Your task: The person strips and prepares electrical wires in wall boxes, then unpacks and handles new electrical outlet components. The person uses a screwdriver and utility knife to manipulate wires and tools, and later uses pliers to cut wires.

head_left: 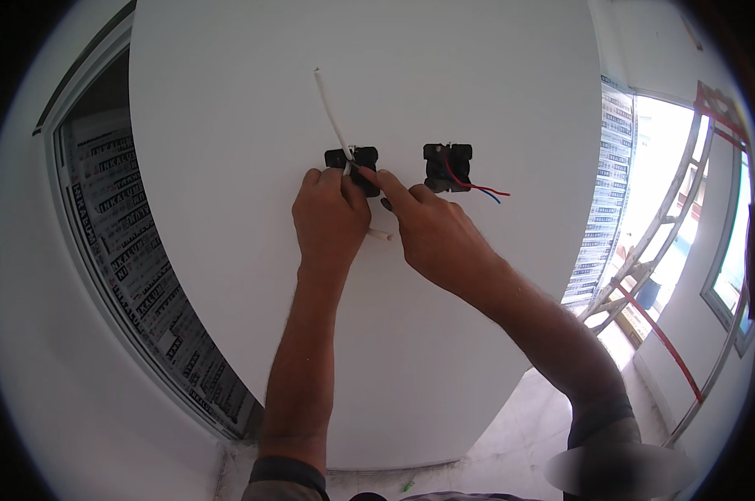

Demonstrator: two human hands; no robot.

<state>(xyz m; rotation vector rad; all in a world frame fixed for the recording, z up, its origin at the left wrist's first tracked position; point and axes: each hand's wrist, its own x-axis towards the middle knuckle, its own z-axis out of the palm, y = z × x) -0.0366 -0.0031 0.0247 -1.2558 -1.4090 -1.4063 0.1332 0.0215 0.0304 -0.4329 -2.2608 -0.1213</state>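
Note:
A black electrical wall box [366,157] is set in the white wall, and a white cable [330,104] sticks up out of it. My left hand [331,219] is closed at the box's lower left, its fingers pinching the cable where it leaves the box. From the right, my right hand [444,238] reaches to the same spot, its forefinger stretched to the cable. Its other fingers are curled, and a small dark thing shows beneath them; what it is stays hidden. Below the hands a second white cable end [381,235] pokes out.
A second black wall box [448,167] to the right has red and blue wires [482,189] hanging out. At the far right stands a ladder [663,217] by a bright opening. On the left is a recessed frame with print-covered film [135,250].

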